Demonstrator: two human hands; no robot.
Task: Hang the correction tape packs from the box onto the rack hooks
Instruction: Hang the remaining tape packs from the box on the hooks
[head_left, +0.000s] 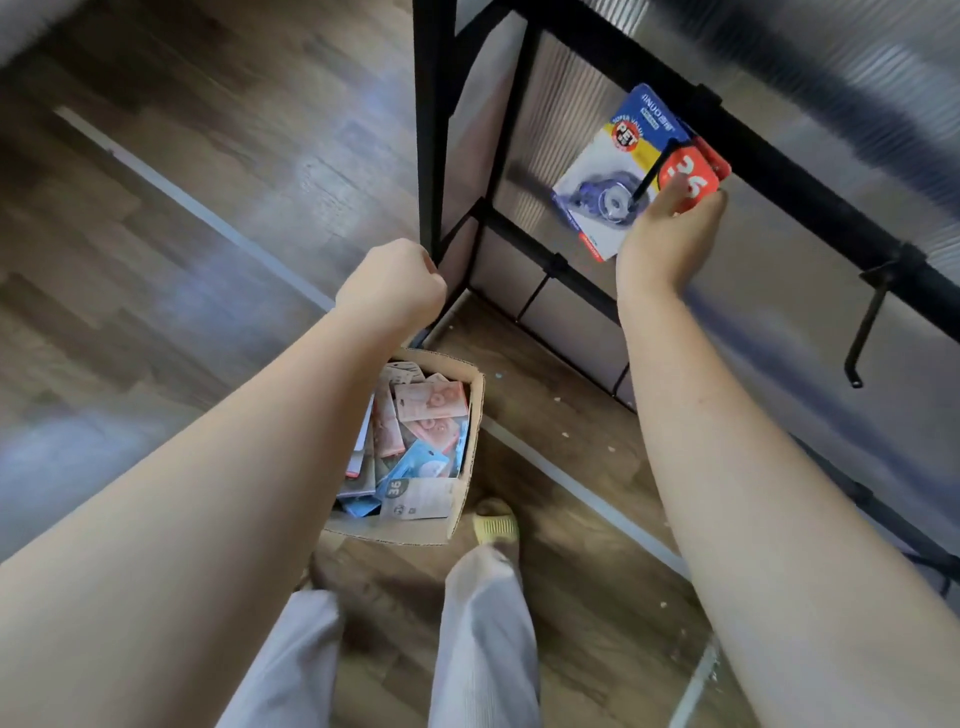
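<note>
**Both hands up at the rack, one pack on the hook**

Right hand is up at the rack, fingers curled around the lower edge of a correction tape pack, the blue and yellow one with the tape dispenser showing through the blister. That pack sits on a black hook sticking out from the crossbar, and a red card with white numbers is right against my fingertips at the hook's end. Can't really tell if that red bit is a price tag or another pack, it's kinda blurry.

Left hand is balled into a fist with nothing in it, hanging near the rack's upright post, lower than my right.

Below my left forearm is the cardboard box on the wood floor, full of more packs, mostly pink and light blue ones jumbled together. My slipper is just beside the box's corner, under my right arm.

Further out past my right hand there's another hook on the same bar with nothing on it.
</note>
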